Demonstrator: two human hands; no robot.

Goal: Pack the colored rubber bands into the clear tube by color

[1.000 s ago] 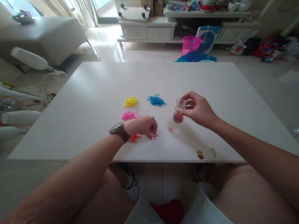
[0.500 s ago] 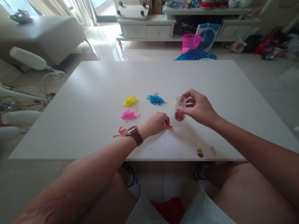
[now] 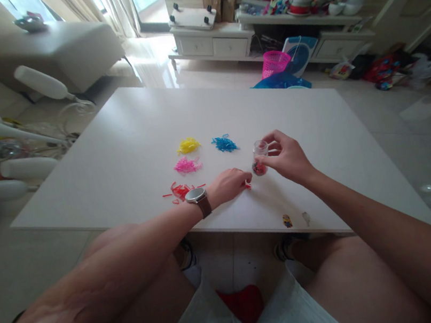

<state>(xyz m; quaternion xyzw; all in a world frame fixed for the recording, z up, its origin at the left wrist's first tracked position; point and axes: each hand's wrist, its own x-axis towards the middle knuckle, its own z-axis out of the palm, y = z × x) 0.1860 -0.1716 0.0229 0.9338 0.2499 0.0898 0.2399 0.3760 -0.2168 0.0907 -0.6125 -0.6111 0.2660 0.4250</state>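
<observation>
My right hand (image 3: 288,156) is closed round a small clear jar (image 3: 260,149), thumb in front and fingers behind, with red and dark pieces at its bottom. The jar stands upright or slightly tilted, close to the tabletop. Left of it, my left hand (image 3: 229,185) is low over the table, its fingertips pinched on small red rubber bands (image 3: 248,186). By my left wrist lies a loose pile of red bands (image 3: 180,190), partly hidden by the watch (image 3: 196,195). Beyond are piles of pink bands (image 3: 187,165), yellow bands (image 3: 188,145) and blue bands (image 3: 224,143).
On the white table (image 3: 118,160), a small yellow and blue cartoon figure (image 3: 287,220) and a small pale clear piece (image 3: 305,218) lie near the front edge. Past the far edge are a pink basket (image 3: 275,62) and a low cabinet (image 3: 212,46). A lamp with white arms (image 3: 41,83) stands left.
My left hand has shifted slightly right and toward me, closer to the jar, and more of the red pile shows behind the watch. The right hand and jar are nearly still.
</observation>
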